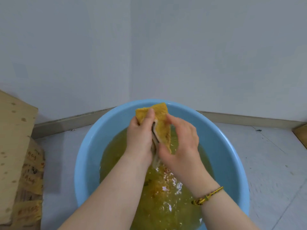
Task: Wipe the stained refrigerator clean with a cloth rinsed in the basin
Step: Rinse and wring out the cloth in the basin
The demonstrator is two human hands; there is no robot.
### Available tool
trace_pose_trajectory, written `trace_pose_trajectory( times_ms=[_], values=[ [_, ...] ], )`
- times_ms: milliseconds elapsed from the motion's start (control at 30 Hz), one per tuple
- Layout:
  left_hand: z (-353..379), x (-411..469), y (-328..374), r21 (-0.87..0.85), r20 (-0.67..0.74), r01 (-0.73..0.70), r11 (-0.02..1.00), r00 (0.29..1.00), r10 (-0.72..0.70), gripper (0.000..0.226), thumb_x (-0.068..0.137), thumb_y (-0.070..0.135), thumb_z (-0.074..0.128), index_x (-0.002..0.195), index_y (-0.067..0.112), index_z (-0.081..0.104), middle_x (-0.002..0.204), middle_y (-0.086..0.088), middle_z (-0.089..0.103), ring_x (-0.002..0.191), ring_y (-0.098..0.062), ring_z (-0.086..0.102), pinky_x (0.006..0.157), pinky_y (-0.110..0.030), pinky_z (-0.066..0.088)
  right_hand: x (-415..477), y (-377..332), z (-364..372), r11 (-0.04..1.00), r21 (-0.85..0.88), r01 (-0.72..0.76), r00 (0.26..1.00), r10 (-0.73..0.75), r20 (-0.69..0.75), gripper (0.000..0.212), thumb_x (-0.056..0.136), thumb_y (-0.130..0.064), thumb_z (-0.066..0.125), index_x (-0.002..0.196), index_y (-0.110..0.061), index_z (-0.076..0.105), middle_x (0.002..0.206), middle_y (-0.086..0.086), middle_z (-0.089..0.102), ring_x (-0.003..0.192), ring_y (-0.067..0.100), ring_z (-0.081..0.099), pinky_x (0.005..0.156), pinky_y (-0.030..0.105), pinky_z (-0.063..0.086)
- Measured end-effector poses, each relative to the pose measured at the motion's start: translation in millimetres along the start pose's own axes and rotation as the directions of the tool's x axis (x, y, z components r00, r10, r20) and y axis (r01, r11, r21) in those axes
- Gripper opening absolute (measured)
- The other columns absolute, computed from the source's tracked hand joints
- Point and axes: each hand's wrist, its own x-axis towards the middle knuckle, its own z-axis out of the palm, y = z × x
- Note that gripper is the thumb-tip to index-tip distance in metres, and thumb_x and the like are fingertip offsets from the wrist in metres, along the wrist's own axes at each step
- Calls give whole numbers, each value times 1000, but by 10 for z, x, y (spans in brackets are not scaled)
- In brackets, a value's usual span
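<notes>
While both of your grips are clenched on the cloth [162,125], it stands nearly upright between them above the water, over the middle of the blue basin [221,138]. Your left grip [139,138] wraps the cloth's left side, with the thumb lying up its yellow face and the fingers curled out of sight behind. Your right grip [181,146] closes on the right edge, fingertips pressed near the top and the thumb tucked against the lower part. The cloth's upper end, stained yellow-orange, pokes out past both sets of fingertips toward the basin's far rim. Between the two grips a paler, greyish layer of the fold shows. A pale lower end hangs out beneath your palms, just above the surface or touching it; which is not clear. The water [166,205] is cloudy yellow-green, with orange flecks and bright glints directly under the hanging end. A yellow-and-black braided bracelet [207,196] circles your right wrist. The basin sits on a pale floor [274,163] close to a corner where two grey walls meet, with a skirting board [66,122] running along their base. On your left, near the basin but apart from it, stands a spotted cardboard box [15,146] with brown printed packaging against its near side.
</notes>
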Motion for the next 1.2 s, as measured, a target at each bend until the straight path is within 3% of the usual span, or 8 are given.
trace_pose_trajectory(
  times_ms=[167,367,500,600,700,800,1000,1200],
  values=[
    [27,0,67,-85,113,134,987,986,-124,38,92,36,45,69,10,61,52,0,66,47,-10,63,52,-24,54,-93,90,59,912,185,-365,916,316,248,113,63,-19,82,142,-31,2,128,-24,32,122,-14,33,102,12,29],
    [5,40,7,11,114,295,955,949,-294,57,88,61,31,89,15,64,91,-7,70,83,-21,65,82,-37,51,-13,258,21,859,-331,-391,903,427,41,16,76,-19,62,83,-23,49,84,-5,60,86,25,59,64,29,40],
    [34,-79,-30,149,162,346,926,916,-368,98,44,78,65,120,17,52,109,-4,65,96,-20,63,89,-42,49,-81,434,-6,712,-700,-58,976,-106,-188,22,48,0,67,60,-13,53,57,5,50,60,27,46,58,30,26],
    [-22,29,-121,134,31,268,954,961,-274,66,55,52,77,102,12,56,86,-1,61,74,-15,60,71,-29,48,-123,292,149,815,-545,198,963,-264,-44,15,55,1,43,64,-11,42,61,8,47,62,24,39,52,26,31],
    [-7,19,-108,23,-33,152,988,988,-151,12,78,20,68,72,14,61,56,5,65,49,-8,60,55,-22,50,-85,142,165,921,-390,-12,1000,12,-2,39,69,-2,59,65,-21,25,72,-1,37,56,26,51,39,15,20],
    [36,-22,-119,-42,56,57,997,997,-55,19,79,24,64,62,17,63,49,7,63,45,-6,59,50,-18,51,-66,143,124,925,-85,-370,913,379,150,41,79,-22,63,67,-28,25,80,-5,44,73,21,52,57,27,38],
    [-76,-3,-19,-135,346,192,972,929,-135,48,56,63,45,42,18,47,35,0,40,38,-15,42,52,-24,40,-57,131,159,957,-104,-271,913,289,288,46,78,-8,63,69,-26,22,70,-14,33,57,-2,35,55,7,37],
    [-275,13,-56,40,692,185,982,704,-161,21,54,28,70,43,16,56,42,-3,55,49,-18,56,58,-23,50,-17,155,-152,928,30,-372,705,261,660,37,71,-7,74,93,-28,53,75,-8,59,58,-1,57,58,13,47]
  ],
)
